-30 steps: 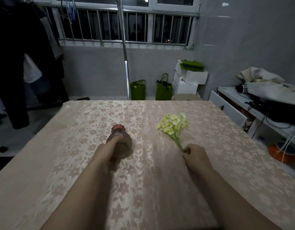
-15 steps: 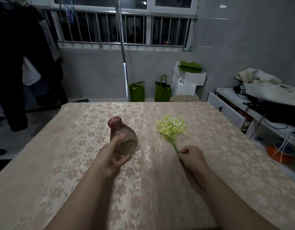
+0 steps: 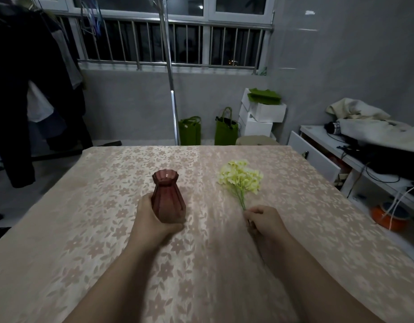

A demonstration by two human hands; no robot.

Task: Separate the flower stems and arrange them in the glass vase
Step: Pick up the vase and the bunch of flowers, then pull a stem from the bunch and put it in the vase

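A dark red ribbed glass vase [image 3: 168, 197] stands upright on the table with its mouth facing up. My left hand [image 3: 152, 217] wraps around its lower body from the left. To the right lies a bunch of pale yellow flowers [image 3: 241, 179] on thin green stems, blooms pointing away from me. My right hand [image 3: 264, 219] is closed on the stem ends near the table surface. The stems' lower ends are hidden inside that hand.
The table carries a beige floral tablecloth [image 3: 108, 229]. Beyond the far edge stand a metal pole [image 3: 171, 89], two green bags [image 3: 225, 130] and stacked white boxes [image 3: 259, 117]. A cluttered white desk [image 3: 336, 145] sits to the right, hanging dark clothes [image 3: 22, 89] to the left.
The vase went from lying on its side to tilted to standing upright, gripped by my left hand. My right hand kept hold of the flower stems, shifting only slightly.
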